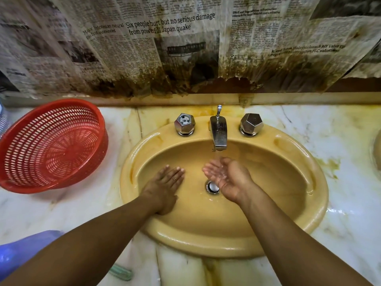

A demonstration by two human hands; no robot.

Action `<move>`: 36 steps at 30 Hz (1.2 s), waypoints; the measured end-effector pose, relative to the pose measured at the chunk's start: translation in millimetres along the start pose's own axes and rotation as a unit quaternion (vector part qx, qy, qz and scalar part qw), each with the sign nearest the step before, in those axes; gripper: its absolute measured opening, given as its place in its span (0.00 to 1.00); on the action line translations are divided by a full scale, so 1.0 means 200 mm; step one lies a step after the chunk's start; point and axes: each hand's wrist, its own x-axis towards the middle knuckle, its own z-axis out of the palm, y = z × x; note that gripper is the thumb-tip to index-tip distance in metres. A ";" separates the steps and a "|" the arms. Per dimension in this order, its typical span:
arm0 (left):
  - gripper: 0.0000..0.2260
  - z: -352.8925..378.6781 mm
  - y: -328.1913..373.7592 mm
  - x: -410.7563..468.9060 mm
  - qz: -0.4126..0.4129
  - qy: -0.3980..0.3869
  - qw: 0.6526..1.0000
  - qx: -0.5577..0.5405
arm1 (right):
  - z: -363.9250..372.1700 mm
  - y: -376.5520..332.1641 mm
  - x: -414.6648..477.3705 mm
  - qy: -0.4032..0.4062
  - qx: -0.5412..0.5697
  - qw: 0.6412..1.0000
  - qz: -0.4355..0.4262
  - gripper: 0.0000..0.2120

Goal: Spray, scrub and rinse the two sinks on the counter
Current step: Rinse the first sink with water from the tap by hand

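Yellow ceramic, wet and shining, is what you have under both hands: the sink (206,245) sits in the marble counter (340,203), directly in front of you, and water (219,154) runs from the chrome tap (218,133) into the bowl. Your left hand (165,186) lies flat on the left inner wall of the bowl, fingers straight and close together, pressing on the surface and holding nothing. Your right hand (224,176) is under the stream, just above the drain (212,187), palm up and lightly cupped, so that it catches water; it also grips nothing. No spray bottle and no scrubber is in either hand, and I see no foam in the bowl, so I judge that this sink is in the rinse step, with your hands spreading the water over the walls. The rim at the front looks wet already. The counter around has yellow stains, mostly on the right. At the far right border a rounded edge (378,151) shows; it may be the second sink, but I cannot tell, and its condition is not visible. So in my judgement one sink is near finished and the other one is left to check. A red basket (51,145) stands on the counter at your left.
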 end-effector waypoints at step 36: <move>0.34 -0.09 -0.05 -0.16 -0.010 -0.158 0.986 -0.057 | -0.09 -0.12 0.03 -0.073 0.020 0.997 0.034 0.19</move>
